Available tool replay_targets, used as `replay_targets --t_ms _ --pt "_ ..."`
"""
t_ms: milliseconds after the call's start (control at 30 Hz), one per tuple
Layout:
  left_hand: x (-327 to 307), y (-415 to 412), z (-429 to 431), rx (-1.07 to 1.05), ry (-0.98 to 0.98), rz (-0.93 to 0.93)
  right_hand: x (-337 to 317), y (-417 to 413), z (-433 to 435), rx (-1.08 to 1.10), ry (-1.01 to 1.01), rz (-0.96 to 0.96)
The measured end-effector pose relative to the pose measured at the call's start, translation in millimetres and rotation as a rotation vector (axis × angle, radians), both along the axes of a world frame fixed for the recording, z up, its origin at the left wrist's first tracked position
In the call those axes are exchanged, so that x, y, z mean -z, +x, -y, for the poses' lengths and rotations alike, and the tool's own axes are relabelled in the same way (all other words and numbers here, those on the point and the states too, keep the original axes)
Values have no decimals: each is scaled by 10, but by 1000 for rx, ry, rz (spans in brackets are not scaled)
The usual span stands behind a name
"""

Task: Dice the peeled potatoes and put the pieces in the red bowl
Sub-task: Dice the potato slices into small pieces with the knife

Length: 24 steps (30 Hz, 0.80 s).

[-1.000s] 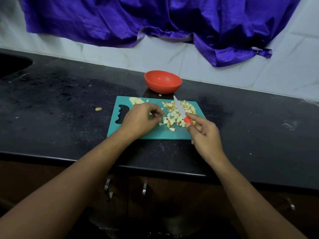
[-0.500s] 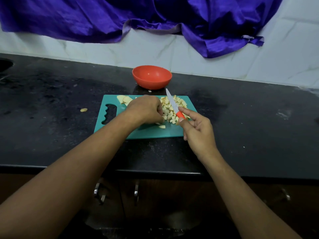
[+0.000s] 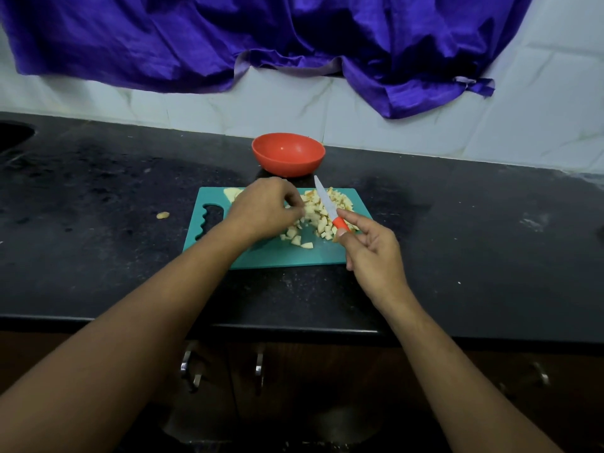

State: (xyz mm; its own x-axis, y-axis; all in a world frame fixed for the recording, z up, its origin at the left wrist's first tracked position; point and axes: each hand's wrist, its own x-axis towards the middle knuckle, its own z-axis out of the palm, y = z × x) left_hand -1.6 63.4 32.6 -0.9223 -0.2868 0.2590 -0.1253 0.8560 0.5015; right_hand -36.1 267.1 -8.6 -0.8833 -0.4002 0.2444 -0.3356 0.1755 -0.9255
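Your left hand [image 3: 264, 210] is curling over the left edge of the diced potato pile [image 3: 313, 218] on the teal board [image 3: 277, 256]; I cannot tell if it is holding any. Your right hand [image 3: 372, 253] is pinching the knife [image 3: 327, 204] over the pile, and the red bowl [image 3: 287, 155] is sitting just beyond the board.

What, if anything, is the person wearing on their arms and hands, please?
Nothing that shows: the left forearm and right forearm are bare to the picture's edge, with no sleeves. The left hand and right hand have no gloves, and no ring, watch or bracelet is visible.
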Motion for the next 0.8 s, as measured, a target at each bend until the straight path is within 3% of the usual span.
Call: replay_targets --t_ms 133,367,533,800 --pt "-69 207 170 -2 204 24 3 -2 13 5 40 -11" --pt "199 565 401 -89 119 47 41 115 113 -40 189 -138" --pt "353 665 341 -135 2 -29 -41 471 319 -48 463 -380" --pt "416 666 324 -168 3 -70 -212 669 557 -15 759 -617"
